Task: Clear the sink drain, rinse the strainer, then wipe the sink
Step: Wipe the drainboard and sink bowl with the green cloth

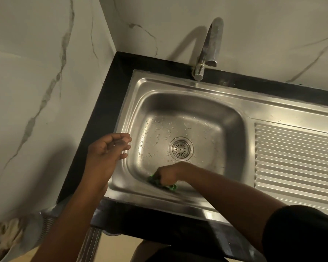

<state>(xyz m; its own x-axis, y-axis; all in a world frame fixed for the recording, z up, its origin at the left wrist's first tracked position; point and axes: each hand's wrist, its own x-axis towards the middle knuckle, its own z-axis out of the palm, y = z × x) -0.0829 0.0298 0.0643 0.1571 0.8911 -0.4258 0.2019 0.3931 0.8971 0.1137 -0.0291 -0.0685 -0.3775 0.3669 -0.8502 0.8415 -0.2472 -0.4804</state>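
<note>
right hand fisted round green cloth, pressed on sink near wall, just below strainer in drain; left hand loose, empty, over sink's left rim

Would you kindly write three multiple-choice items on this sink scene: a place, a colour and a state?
1. Where is the right hand working? A) on the drainboard B) at the basin's near wall C) at the tap
2. What colour is the scrub pad? A) green B) yellow C) pink
3. How is the strainer? A) lying on the drainboard B) seated in the drain C) resting on the counter
Answers: B, the hand grips the pad low by the near wall; A, green shows beneath the fingers; B, it fills the drain, and the left hand holds nothing.
</note>
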